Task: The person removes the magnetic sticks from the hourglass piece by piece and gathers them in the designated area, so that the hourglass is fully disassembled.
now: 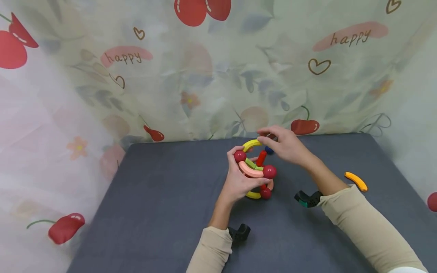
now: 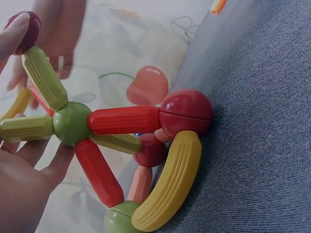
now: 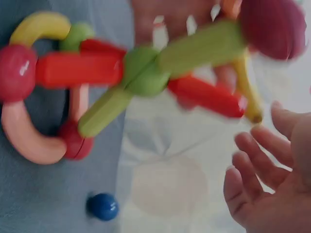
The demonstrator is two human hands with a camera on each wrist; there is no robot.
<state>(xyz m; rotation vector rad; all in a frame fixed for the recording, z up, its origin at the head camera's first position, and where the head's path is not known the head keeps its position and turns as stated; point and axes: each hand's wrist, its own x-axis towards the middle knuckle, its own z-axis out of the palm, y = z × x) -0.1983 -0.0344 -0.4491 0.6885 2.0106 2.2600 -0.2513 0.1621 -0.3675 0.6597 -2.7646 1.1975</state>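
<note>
My left hand (image 1: 235, 184) grips a toy structure of coloured balls and rods, with dark red balls (image 1: 269, 171) at several corners. In the left wrist view, straight red and light green rods fan out from a green ball (image 2: 71, 123), and a curved yellow rod (image 2: 171, 182) forms the lower side. Another curved yellow rod (image 1: 252, 144) juts from the structure's top. My right hand (image 1: 288, 146) is beside that rod's free end, its fingers (image 3: 265, 150) spread and loosely bent. The right wrist view is blurred, and whether they touch the rod is unclear.
A blue ball (image 1: 269, 150) lies on the dark grey table (image 1: 170, 212) behind the structure. At the right, a curved orange rod (image 1: 356, 181) rests on the tabletop. Black wrist cameras (image 1: 308, 199) stick out near both cuffs. A printed curtain (image 1: 218, 76) hangs behind.
</note>
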